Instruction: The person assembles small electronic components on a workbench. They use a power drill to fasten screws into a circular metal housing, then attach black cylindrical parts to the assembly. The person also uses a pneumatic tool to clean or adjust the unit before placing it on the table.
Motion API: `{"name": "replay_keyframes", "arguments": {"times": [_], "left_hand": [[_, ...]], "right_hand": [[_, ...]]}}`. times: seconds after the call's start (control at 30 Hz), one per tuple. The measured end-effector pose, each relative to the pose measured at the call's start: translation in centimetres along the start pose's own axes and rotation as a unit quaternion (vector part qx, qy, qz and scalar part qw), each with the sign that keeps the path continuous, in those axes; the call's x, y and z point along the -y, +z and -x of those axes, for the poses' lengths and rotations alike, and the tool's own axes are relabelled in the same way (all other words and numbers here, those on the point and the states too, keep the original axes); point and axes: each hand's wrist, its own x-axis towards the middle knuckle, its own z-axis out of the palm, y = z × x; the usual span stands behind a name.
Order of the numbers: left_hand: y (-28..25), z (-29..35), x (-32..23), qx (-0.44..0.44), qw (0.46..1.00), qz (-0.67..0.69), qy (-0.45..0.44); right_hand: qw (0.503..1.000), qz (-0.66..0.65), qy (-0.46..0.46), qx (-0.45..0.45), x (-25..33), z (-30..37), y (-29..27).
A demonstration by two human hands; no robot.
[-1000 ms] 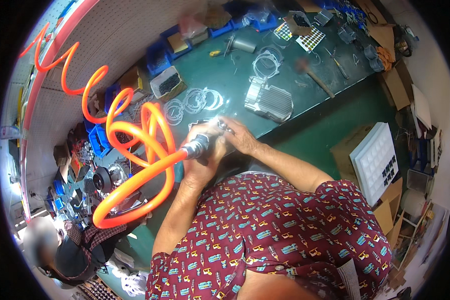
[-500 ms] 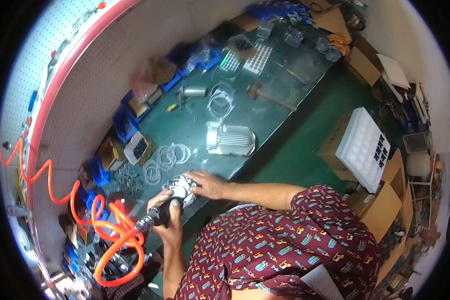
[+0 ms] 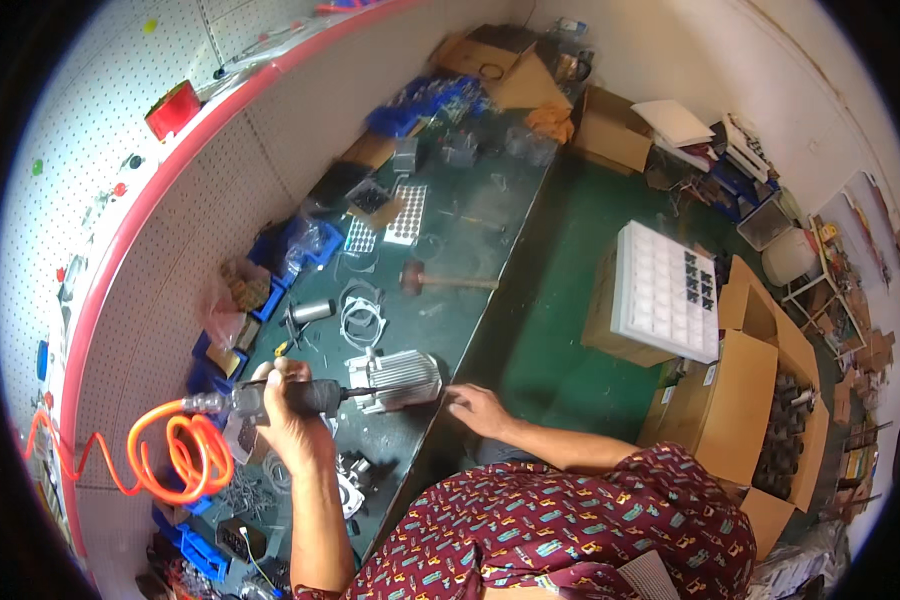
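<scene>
My left hand [image 3: 292,425] is closed around a black pneumatic screwdriver [image 3: 315,398], held level above the bench. Its long thin bit points right and passes in front of a silver finned motor housing [image 3: 402,376] lying on its side; whether it touches cannot be told. An orange coiled air hose [image 3: 185,455] runs from the tool's rear. Beside the housing's right end, near the bench edge, my right hand [image 3: 482,411] has its fingers loosely apart and holds nothing. A silver cast metal part [image 3: 348,490] lies on the bench by my left forearm, which partly hides it.
Ring gaskets [image 3: 362,322], a metal cylinder [image 3: 313,311] and a mallet [image 3: 440,280] lie farther along the green bench [image 3: 450,340]. Blue bins [image 3: 315,245] line the pegboard wall. Right of the bench, a white tray [image 3: 660,290] rests on a carton beside an open cardboard box [image 3: 735,400].
My left hand has lifted the screwdriver off the cast part and over toward the housing. My right hand has let go of that part and moved to the housing's end. The view has shifted.
</scene>
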Motion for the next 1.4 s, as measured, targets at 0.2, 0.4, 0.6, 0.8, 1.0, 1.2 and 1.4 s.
{"name": "replay_keyframes", "arguments": {"times": [0.2, 0.4, 0.6, 0.8, 1.0, 1.2, 1.4], "left_hand": [[1.1, -6.5, 16.7, -0.122, 0.978, 0.041, -0.162], [3.5, -9.1, 29.4, -0.183, 0.968, -0.045, -0.167], [4.9, -13.6, 38.2, -0.282, 0.949, -0.048, -0.134], [6.3, -17.0, 43.6, -0.394, 0.9, -0.075, -0.17], [8.4, -19.2, 45.8, -0.449, 0.862, -0.127, -0.2], [6.5, -21.1, 49.9, -0.455, 0.842, -0.174, -0.233], [10.2, -21.1, 48.7, -0.438, 0.841, -0.164, -0.27]], "right_hand": [[0.954, 0.127, 0.168, -0.215, -13.9, 9.9, -11.0], [0.879, 0.245, 0.354, -0.204, -24.8, 22.7, -17.8], [0.896, 0.196, 0.31, -0.252, -26.5, 18.7, -28.7], [0.922, 0.165, 0.218, -0.274, -27.5, 1.0, -41.0], [0.951, 0.138, 0.198, -0.192, -23.5, -14.5, -46.2], [0.964, 0.173, 0.17, -0.11, -21.3, -21.9, -47.4], [0.983, 0.158, 0.043, -0.076, -18.5, -34.4, -48.5]]}}
